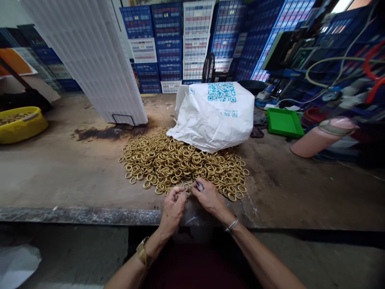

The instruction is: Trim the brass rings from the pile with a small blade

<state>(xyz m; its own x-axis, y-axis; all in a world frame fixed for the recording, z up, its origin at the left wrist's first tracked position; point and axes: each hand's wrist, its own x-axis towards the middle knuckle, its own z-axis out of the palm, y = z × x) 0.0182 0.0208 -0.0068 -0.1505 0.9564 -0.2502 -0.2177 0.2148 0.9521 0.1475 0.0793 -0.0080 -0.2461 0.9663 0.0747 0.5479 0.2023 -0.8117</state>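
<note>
A wide heap of brass rings (168,160) lies on the worn workbench (60,176) in front of me. Both hands meet at the heap's near edge. My left hand (173,204) is closed, its fingertips pinching a brass ring (179,188). My right hand (207,196) is closed too, holding a small dark grey thing (199,186) that I cannot make out, right beside the pinched ring. A watch sits on my left wrist, a bangle on my right.
A white sack (215,114) with a blue QR code lies behind the rings. A yellow tub (21,124) stands far left, a white corrugated panel (90,60) at the back, a green tray (284,122) and a pink cylinder (319,138) at right. Blue and white crates (180,44) are stacked behind.
</note>
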